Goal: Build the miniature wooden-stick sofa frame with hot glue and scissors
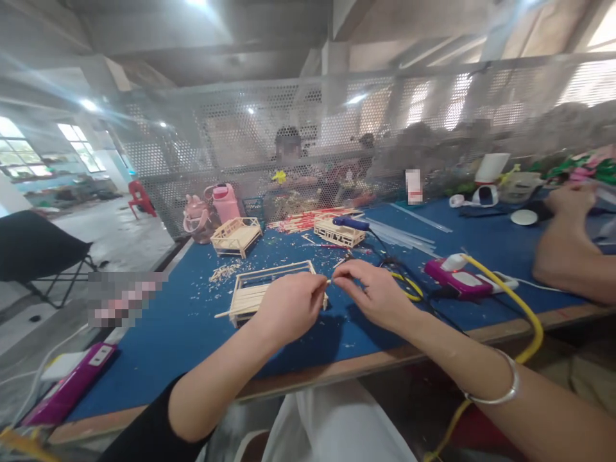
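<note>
My left hand is closed in a pinch, with the tip of a small pale wooden piece showing at its fingertips. Close by on the right, my right hand also pinches thumb and fingers together; whatever lies between them is too small to make out. Behind and partly under my left hand is a little bench-like frame of pale wooden sticks, its right part hidden. One stick juts out past its front left corner. Farther back stand a finished-looking small wooden bench and another stick model.
A blue glue gun rests on the stick model. Behind lie red-and-pale sticks and clear glue sticks. Purple power strips sit right and left, with a yellow cable. Another person's arm reaches in at right.
</note>
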`<state>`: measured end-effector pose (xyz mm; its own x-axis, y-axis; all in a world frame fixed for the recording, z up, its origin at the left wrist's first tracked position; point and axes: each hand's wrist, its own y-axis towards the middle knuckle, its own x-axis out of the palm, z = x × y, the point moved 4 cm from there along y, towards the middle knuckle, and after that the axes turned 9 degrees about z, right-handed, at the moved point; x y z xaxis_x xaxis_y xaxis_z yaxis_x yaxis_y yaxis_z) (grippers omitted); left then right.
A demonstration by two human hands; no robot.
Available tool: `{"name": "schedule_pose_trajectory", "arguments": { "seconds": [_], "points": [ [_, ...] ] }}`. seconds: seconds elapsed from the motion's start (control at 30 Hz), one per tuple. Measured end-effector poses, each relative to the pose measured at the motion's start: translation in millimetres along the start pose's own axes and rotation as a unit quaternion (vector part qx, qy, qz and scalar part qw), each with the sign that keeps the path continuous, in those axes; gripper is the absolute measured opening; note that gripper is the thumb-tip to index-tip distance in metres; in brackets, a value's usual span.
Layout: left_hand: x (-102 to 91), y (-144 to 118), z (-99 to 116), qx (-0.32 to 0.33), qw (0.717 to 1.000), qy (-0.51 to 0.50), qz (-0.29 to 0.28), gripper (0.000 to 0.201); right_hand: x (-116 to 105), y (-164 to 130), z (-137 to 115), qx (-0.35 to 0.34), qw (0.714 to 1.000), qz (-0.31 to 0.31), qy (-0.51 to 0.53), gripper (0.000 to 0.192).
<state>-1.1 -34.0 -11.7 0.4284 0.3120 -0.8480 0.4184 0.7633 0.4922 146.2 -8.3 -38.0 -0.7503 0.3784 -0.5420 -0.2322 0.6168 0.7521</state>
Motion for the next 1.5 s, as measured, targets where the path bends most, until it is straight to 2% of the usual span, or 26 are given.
{"name": "schedule_pose_trajectory", "arguments": {
  "seconds": [0.07, 0.1, 0.13, 0.17, 0.23, 0.4, 0.53, 0.67, 0.77, 0.87, 1.03, 1.5],
  "points": [
    [-2.5, -2.4, -1.6, -0.014, 1.000, 0.003, 0.001, 0.032, -5.3, -8.2, 29.1, 0.144, 0.982, -0.071, -0.102, 0.022],
    [-3.7, -2.7, -3.9, -0.029, 1.000, -0.006, 0.007, 0.034, -9.0, -13.7, 44.3, 0.208, 0.957, -0.114, -0.170, 0.026],
    [-4.4, -2.6, -7.0, -0.047, 0.999, -0.019, 0.016, 0.034, -11.6, -19.4, 57.1, 0.244, 0.928, -0.169, -0.223, 0.028],
    [-4.6, -2.0, -10.4, -0.065, 0.997, -0.035, 0.025, 0.034, -14.1, -23.3, 66.5, 0.259, 0.914, -0.200, -0.243, 0.029],
    [-3.3, -0.2, -16.9, -0.099, 0.992, -0.069, 0.040, 0.033, -16.1, -27.7, 78.5, 0.260, 0.901, -0.237, -0.254, 0.030],
    [3.1, 2.3, -26.4, -0.165, 0.976, -0.133, 0.039, 0.035, -11.0, -24.6, 85.8, 0.275, 0.905, -0.241, -0.218, 0.039],
    [5.2, -0.4, -32.1, -0.237, 0.955, -0.176, 0.022, 0.034, -8.5, -20.8, 82.3, 0.314, 0.912, -0.199, -0.172, 0.050],
    [7.4, 0.5, -30.9, -0.262, 0.944, -0.201, 0.011, 0.034, -4.3, -18.0, 58.4, 0.296, 0.946, -0.126, -0.029, 0.051],
    [8.8, 3.0, -26.6, -0.266, 0.939, -0.217, 0.019, 0.035, 4.6, -16.9, 28.1, 0.229, 0.958, -0.142, 0.096, 0.048],
    [9.4, 4.3, -23.0, -0.270, 0.935, -0.228, 0.032, 0.034, 10.7, -16.7, 3.3, 0.180, 0.956, -0.163, 0.167, 0.049],
    [10.7, 3.2, -18.7, -0.253, 0.932, -0.254, 0.043, 0.030, 12.6, -18.8, -9.8, 0.177, 0.951, -0.176, 0.185, 0.055],
    [12.5, 0.8, -16.1, -0.218, 0.932, -0.274, 0.093, 0.029, 11.9, -24.4, -5.4, 0.160, 0.962, -0.146, 0.163, 0.058]
  ]
}}
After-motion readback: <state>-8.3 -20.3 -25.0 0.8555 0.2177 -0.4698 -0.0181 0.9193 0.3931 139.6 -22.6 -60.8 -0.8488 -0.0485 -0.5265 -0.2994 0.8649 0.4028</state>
